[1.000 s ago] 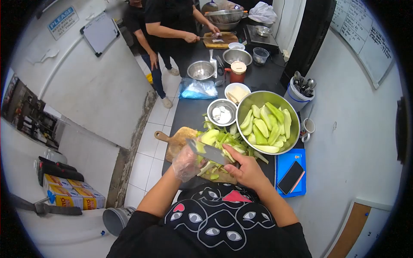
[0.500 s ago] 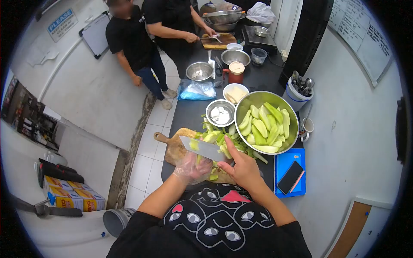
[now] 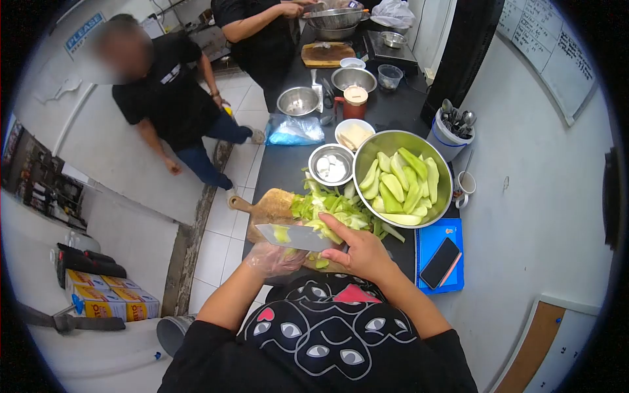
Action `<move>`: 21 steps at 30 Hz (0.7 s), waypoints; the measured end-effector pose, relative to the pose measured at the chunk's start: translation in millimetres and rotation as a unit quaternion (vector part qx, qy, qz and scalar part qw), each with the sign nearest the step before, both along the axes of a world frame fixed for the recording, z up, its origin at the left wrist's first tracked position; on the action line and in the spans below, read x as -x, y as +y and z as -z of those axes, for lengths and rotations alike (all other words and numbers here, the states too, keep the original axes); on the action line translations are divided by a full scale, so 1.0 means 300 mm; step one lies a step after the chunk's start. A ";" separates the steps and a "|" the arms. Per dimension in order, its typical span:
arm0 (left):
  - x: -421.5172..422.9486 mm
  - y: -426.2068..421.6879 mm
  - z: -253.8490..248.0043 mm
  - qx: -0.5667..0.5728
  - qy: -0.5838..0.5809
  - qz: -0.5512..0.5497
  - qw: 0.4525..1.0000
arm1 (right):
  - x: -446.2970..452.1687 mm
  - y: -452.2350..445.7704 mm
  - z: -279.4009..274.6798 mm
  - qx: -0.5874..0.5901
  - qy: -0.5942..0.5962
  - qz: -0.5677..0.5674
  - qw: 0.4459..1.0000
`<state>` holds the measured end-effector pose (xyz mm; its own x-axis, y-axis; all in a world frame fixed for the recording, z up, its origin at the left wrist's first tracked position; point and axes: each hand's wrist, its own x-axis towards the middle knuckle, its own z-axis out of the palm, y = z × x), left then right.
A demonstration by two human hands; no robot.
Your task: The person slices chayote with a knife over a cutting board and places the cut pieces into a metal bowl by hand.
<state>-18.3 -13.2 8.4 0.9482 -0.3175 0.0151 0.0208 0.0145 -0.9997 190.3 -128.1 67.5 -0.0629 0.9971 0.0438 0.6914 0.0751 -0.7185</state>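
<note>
My right hand [image 3: 363, 254] grips a wide-bladed kitchen knife [image 3: 295, 238], its blade pointing left with a green scrap stuck to it. My left hand [image 3: 275, 260], in a clear plastic glove, is curled just below the blade. A bit of pale green shows at its fingers, mostly hidden by the knife. Both hands are over a wooden cutting board [image 3: 267, 211]. Beyond the knife lies a heap of green peels and trimmings [image 3: 331, 207]. Right of the heap, a large steel bowl [image 3: 448, 196] holds several peeled, pale green wedges [image 3: 411, 180].
Behind the board stand a small steel bowl [image 3: 312, 171] with white pieces, a white bowl [image 3: 371, 126] and a red mug [image 3: 354, 106]. A phone [image 3: 440, 263] lies on a blue folder [image 3: 455, 237] at right. One person [image 3: 173, 85] walks at left; another [image 3: 252, 33] stands behind.
My hands and the knife have shifted slightly left and the blade lies flatter. The person at left has come nearer. The other person's hands have left the far board for the bowls.
</note>
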 end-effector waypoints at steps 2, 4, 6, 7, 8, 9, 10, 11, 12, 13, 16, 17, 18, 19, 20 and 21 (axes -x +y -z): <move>0.017 0.010 0.015 0.388 -0.035 -0.011 0.921 | 0.013 0.004 0.007 -0.004 0.027 0.008 1.000; 0.021 0.025 0.099 0.582 -0.087 0.006 0.808 | 0.029 0.014 0.027 -0.031 0.055 0.026 0.998; 0.032 0.001 0.152 0.805 -0.158 -0.052 0.570 | 0.044 0.033 0.069 -0.080 0.080 0.050 0.992; 0.034 -0.026 0.149 0.916 -0.189 -0.114 0.336 | 0.049 0.034 0.068 -0.063 0.093 0.055 0.992; 0.033 -0.036 0.140 0.961 -0.178 -0.113 0.177 | 0.053 0.038 0.059 -0.048 0.105 0.059 0.992; 0.022 -0.050 0.103 0.976 -0.185 -0.114 0.016 | 0.051 0.043 0.053 -0.032 0.117 0.064 0.991; 0.000 -0.060 0.016 0.984 -0.162 -0.060 -0.046 | 0.030 0.066 0.092 -0.008 0.180 0.103 0.978; -0.012 -0.066 -0.005 0.983 -0.155 -0.026 -0.095 | -0.008 0.100 0.168 0.016 0.243 0.143 0.959; -0.025 -0.073 -0.026 0.979 -0.147 0.008 -0.144 | -0.033 0.099 0.183 0.040 0.276 0.159 0.947; -0.030 -0.079 -0.021 0.971 -0.160 0.023 -0.179 | -0.055 0.099 0.193 0.062 0.309 0.176 0.932; -0.053 -0.053 -0.031 0.961 -0.197 0.030 -0.191 | -0.095 0.076 0.184 0.084 0.291 0.125 0.945; -0.040 -0.031 -0.055 0.974 -0.192 -0.007 -0.119 | -0.092 0.053 0.187 0.065 0.259 0.093 0.959; -0.033 -0.016 -0.065 0.980 -0.189 -0.028 -0.051 | -0.086 0.030 0.188 0.045 0.224 0.061 0.972; -0.027 -0.001 -0.075 0.981 -0.188 -0.049 0.018 | -0.076 0.008 0.177 0.032 0.205 0.044 0.977; -0.018 0.003 -0.067 0.977 -0.190 -0.057 0.082 | -0.076 0.000 0.159 0.048 0.191 0.026 0.980; -0.018 0.008 -0.058 0.979 -0.184 -0.056 0.071 | -0.076 -0.012 0.143 0.066 0.179 0.010 0.982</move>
<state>-12.9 -10.8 25.9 0.7643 0.6435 -0.0428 0.1598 -0.1248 0.9792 213.0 -131.7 24.6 -0.0470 0.9965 -0.0695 0.3939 -0.0455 -0.9180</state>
